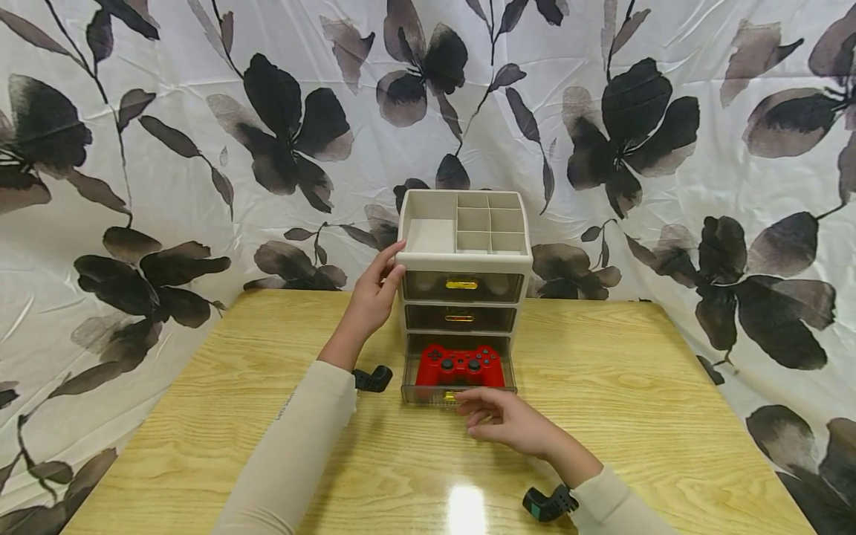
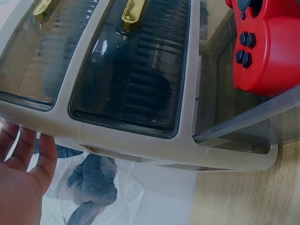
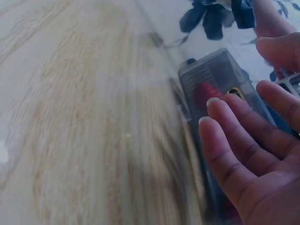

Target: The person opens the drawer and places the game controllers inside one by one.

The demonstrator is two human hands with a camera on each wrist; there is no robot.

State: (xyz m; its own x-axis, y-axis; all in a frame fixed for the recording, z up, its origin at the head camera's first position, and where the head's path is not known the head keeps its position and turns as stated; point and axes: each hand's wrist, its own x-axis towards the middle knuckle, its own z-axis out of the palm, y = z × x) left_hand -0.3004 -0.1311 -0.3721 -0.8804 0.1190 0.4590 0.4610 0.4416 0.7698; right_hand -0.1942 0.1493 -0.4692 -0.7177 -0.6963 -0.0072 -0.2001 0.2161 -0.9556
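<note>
A white desktop drawer organizer (image 1: 466, 258) stands on the table, its bottom drawer (image 1: 409, 371) pulled out. Inside that drawer lies a red game controller (image 1: 460, 364), also partly visible in the left wrist view. My left hand (image 1: 373, 297) rests against the organizer's upper left side, fingers extended along it. In front of the open drawer is my right hand (image 1: 511, 423), its fingers loosely bent near the gold handle (image 1: 450, 397). Whether the right fingertips touch the drawer front, I cannot tell. The right hand (image 3: 258, 159) holds nothing in the right wrist view.
Two closed drawers with gold handles, the top drawer (image 1: 491, 287) and the middle drawer (image 1: 428, 319), sit above the pulled-out one. The organizer's top has several compartments. Behind the wooden table (image 1: 602, 386) hangs a floral cloth (image 1: 495, 96). Each wrist wears a black camera mount.
</note>
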